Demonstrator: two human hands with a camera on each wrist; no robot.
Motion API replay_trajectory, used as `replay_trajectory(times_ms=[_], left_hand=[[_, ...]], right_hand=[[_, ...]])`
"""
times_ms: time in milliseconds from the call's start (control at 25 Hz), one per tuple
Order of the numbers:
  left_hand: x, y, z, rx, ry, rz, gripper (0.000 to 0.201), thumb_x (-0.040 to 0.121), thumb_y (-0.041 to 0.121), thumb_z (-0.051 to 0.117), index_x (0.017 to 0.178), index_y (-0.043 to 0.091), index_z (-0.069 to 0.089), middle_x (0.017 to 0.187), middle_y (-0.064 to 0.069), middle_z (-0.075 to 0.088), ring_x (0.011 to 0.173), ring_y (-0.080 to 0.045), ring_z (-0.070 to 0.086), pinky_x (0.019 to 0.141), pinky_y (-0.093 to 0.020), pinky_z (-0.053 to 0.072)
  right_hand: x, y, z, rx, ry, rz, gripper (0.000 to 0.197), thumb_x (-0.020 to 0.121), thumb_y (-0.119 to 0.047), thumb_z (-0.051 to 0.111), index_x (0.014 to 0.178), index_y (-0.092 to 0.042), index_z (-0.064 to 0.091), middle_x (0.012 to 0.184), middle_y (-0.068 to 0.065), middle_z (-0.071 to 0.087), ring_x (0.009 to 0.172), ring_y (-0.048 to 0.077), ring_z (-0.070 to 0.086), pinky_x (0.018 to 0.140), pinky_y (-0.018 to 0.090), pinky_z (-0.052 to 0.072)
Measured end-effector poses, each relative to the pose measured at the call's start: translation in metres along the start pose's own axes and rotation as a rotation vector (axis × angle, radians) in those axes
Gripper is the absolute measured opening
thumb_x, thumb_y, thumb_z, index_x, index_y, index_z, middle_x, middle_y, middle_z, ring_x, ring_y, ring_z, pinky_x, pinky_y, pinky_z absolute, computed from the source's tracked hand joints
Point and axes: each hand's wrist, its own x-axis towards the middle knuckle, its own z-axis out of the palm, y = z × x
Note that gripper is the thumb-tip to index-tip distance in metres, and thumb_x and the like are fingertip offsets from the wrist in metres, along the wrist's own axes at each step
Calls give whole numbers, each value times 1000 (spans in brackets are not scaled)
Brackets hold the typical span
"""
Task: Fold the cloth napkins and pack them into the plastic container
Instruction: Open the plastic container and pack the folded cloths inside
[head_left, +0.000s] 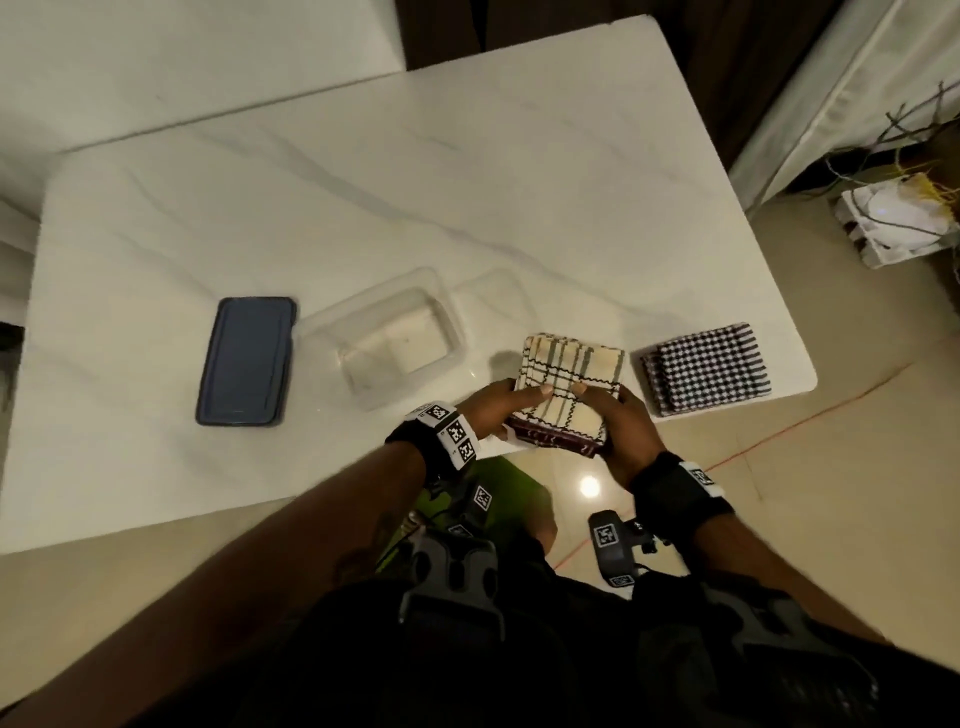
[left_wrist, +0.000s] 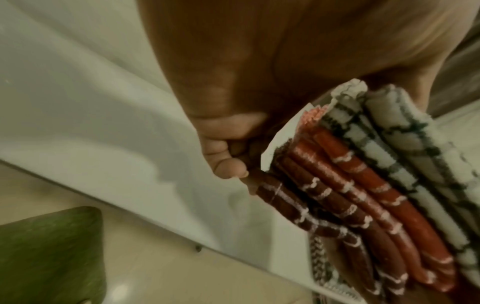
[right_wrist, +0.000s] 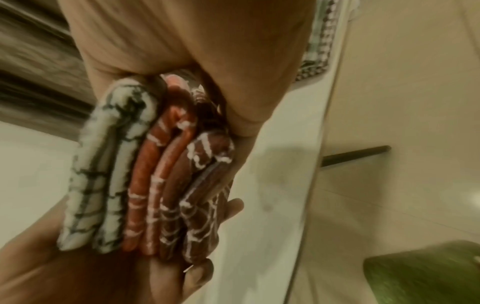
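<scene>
A stack of folded checked cloth napkins is gripped by both hands at the near table edge. The clear plastic container, left, holds none yet. More folded black-and-white napkins wait at the right.

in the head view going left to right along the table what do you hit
Dark blue lid → clear plastic container, empty → stack of folded napkins, cream plaid on top and dark red beneath, held at the table's near edge by the left hand and right hand → black-and-white checked napkin, folded, lying on the table.
</scene>
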Motion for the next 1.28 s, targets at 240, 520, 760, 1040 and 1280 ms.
replay_trajectory(times_ms=[240, 520, 760, 1040, 1280], left_hand=[[-63, 17, -77, -570, 131, 211, 55, 88, 33, 66, 137, 21, 47, 130, -2, 62, 118, -17, 60, 97, -37, 51], [-89, -25, -188, -930, 449, 251, 94, 68, 18, 84, 146, 13, 31, 130, -16, 60, 115, -31, 62, 90, -53, 52], [-82, -48, -223, -185, 602, 107, 51, 63, 36, 87, 107, 22, 66, 100, 6, 72, 93, -12, 69, 92, -37, 54], [-88, -87, -252, 260, 762, -62, 44, 93, 43, 50, 128, 17, 50, 105, -5, 69, 101, -23, 64, 89, -32, 49], [-83, -95, -258, 61, 578, -124, 36, 95, 23, 51, 125, 4, 54, 90, -14, 70, 59, -27, 71, 58, -43, 61]], right_hand=[[38, -48, 99, -111, -432, -41, 51, 88, -18, 64, 137, -8, 51, 133, 24, 56, 120, 43, 56, 95, 60, 46], [86, -33, 224, -290, -481, 93, 46, 86, -20, 65, 130, -7, 59, 129, 21, 60, 115, 38, 60, 97, 56, 47], [127, 0, 262, -499, -209, 214, 21, 79, -12, 61, 96, -13, 72, 94, 11, 70, 78, 26, 67, 73, 38, 54], [156, 34, 260, -800, -139, 368, 21, 86, -7, 61, 106, -5, 65, 97, 14, 61, 78, 28, 60, 74, 39, 53], [162, 37, 270, -841, -121, 290, 40, 76, -37, 73, 106, -10, 70, 104, 10, 71, 97, 32, 66, 88, 45, 53]])
